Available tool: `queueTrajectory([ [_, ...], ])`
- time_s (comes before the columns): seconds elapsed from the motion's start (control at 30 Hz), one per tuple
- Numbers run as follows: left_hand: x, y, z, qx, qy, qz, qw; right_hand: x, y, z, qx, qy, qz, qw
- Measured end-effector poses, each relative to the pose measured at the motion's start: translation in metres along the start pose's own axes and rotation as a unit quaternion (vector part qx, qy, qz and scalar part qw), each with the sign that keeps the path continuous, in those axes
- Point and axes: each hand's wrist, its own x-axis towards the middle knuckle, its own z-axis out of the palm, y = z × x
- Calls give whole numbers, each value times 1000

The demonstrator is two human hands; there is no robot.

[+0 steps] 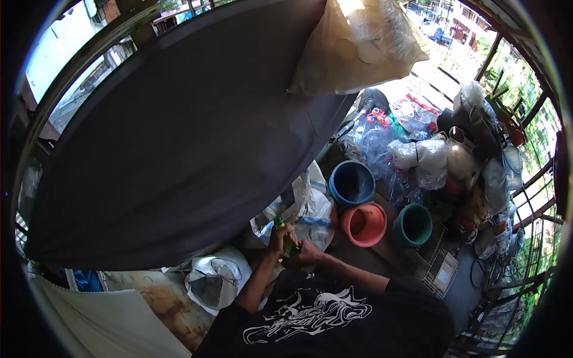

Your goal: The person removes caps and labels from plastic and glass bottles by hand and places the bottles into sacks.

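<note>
- So I've got a green bottle in both fists, right in front of my chest. All clock directions here are from the bottle as I look down, 12 being straight ahead.
- My left hand is wrapped round it below the mouth, fingers curled in, with the green neck poking out past the fist toward 11.
- My right hand is closed on it lower down, at about 4. Can't make out each finger at this size, but both grips look snug, and some green shows between them.
- Black shirt with a white print sits at 5, that's me.
- White sack with blue stripes is just beyond my hands at 1.
- Three buckets: blue bucket at 2, red bucket at 3, and green bucket farther out at 3.
- Opened white bag at 8, near my left forearm.
- Metal wire rack well off between 3 and 4.
- Big heap of plastic and bags out at 2.
- Huge dark cloth fills 10 to 11.
- Bulging see-through bag at 1, way past the sack, up against the cloth's edge.
</note>
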Motion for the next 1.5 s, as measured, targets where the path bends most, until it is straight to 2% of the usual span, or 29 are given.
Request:
queueTrajectory([
  [0.13,-1,3,-2,-61,-104,-22,992,-1,2,2,30,-46,32,998],
  [0.2,-5,4,3,-111,-143,-35,983,-1,9,6,191,-96,-1,977],
  [0.27,-11,8,8,-135,-150,-51,978,-5,1,6,212,-133,6,968],
  [0.33,-10,10,9,-162,-205,-86,961,-6,4,4,233,-166,9,958],
  [0.37,-10,10,10,-154,-203,-104,961,-3,13,1,256,-213,12,943],
  [0.47,4,2,-4,-155,-164,-95,969,18,34,4,250,-260,6,933],
  [0.53,27,-4,-20,-110,-148,-76,980,30,34,4,318,-87,146,933],
  [0.6,37,-10,-27,-94,8,-104,990,50,59,-1,306,-81,145,938],
  [0.63,42,-13,-34,-105,28,-163,981,57,63,-4,299,-44,128,945],
  [0.67,48,-21,-35,-128,114,-182,968,61,67,-7,291,-8,111,950],
  [0.7,52,-30,-40,-114,130,-185,967,61,66,-11,291,-12,116,950],
  [0.77,63,-48,-57,-100,148,-184,967,63,61,-23,185,35,131,973],
  [0.83,62,-68,-75,36,252,-181,950,88,93,-41,130,56,163,976],
  [0.87,60,-78,-80,35,255,-179,950,106,113,-52,75,78,194,975],
  [0.9,54,-87,-86,-31,267,-202,942,123,128,-62,75,73,193,976],
  [0.93,47,-97,-93,-96,279,-224,929,142,142,-71,83,110,233,963],
  [0.97,37,-111,-103,-126,252,-215,935,160,156,-79,91,146,274,946],
  [1.0,23,-124,-109,-155,227,-208,939,179,171,-86,94,136,277,946],
  [1.07,-9,-128,-97,-150,264,-212,929,226,202,-107,77,134,277,949],
  [1.13,-36,-125,-77,-196,342,-209,895,280,239,-122,11,147,257,955],
  [1.17,-48,-136,-83,-195,352,-208,892,268,187,-129,15,146,252,956],
  [1.27,-82,-162,-92,-239,406,-205,858,308,165,-143,-119,127,214,961],
  [1.33,-89,-166,-81,-236,442,-192,844,346,194,-147,-109,130,176,970],
  [1.4,-84,-172,-76,-254,457,-193,831,368,193,-147,-118,133,167,970],
  [1.47,-71,-172,-65,-250,443,-190,840,365,188,-141,-75,294,44,952],
  [1.5,-61,-169,-57,-256,448,-184,837,357,193,-135,-76,288,50,953],
])
